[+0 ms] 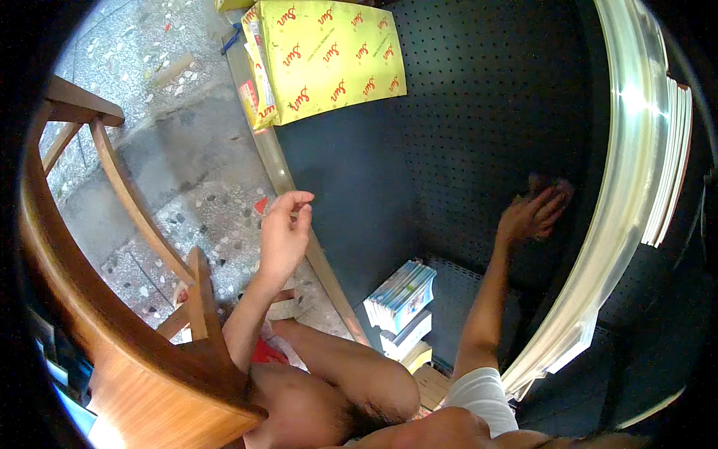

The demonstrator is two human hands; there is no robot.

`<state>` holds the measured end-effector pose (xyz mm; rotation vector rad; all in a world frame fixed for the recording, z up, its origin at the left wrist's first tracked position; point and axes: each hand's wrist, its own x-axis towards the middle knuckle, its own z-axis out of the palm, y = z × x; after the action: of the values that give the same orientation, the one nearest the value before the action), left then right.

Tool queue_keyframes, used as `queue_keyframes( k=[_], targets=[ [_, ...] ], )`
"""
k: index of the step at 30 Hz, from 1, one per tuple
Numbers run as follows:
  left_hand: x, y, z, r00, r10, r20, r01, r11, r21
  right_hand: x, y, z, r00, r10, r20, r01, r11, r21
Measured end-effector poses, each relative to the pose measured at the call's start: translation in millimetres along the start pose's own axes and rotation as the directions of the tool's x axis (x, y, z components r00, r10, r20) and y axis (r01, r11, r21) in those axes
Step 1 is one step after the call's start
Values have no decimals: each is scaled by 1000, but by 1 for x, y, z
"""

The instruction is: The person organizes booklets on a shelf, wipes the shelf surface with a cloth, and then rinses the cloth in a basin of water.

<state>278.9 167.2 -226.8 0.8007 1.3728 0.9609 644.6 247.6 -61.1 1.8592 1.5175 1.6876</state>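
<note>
My right hand (533, 216) reaches into a black metal shelf unit, near its perforated back panel (465, 129). A dark, blurred cloth (543, 183) appears to be under its fingers, partly hidden by them. Over the front edge strip (336, 286) of the lowest shelf board (353, 168), my left hand (287, 230) hovers with fingers loosely curled and thumb apart, holding nothing. A stack of thin booklets (401, 294) stands on the board between my two arms, nearer to my body.
A yellow package (336, 56) with red print occupies the shelf's far end. An upper shelf edge (622, 140) curves past my right arm, with books (667, 163) above it. A wooden chair (140, 359) stands close on my left, on a speckled terrazzo floor (185, 207).
</note>
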Motion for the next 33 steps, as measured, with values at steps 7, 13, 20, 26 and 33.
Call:
queue_keyframes(
  k=[7,13,20,26,33],
  targets=[
    [1,-7,3,999,45,-25,-45,999,5,26,-45,-2,974,-147,172,157,986,-50],
    [4,-2,4,999,-8,-33,6,999,-35,-31,-101,21,830,-409,380,322,907,272],
    [5,-9,11,999,-27,22,27,1000,12,-141,-106,58,637,-719,278,460,644,611],
    [-1,0,-2,1000,10,-22,-9,999,43,-183,-73,45,506,-790,347,544,604,582],
    [-5,-5,6,999,19,39,-22,998,57,-195,11,42,407,-799,442,610,598,520]
  ],
)
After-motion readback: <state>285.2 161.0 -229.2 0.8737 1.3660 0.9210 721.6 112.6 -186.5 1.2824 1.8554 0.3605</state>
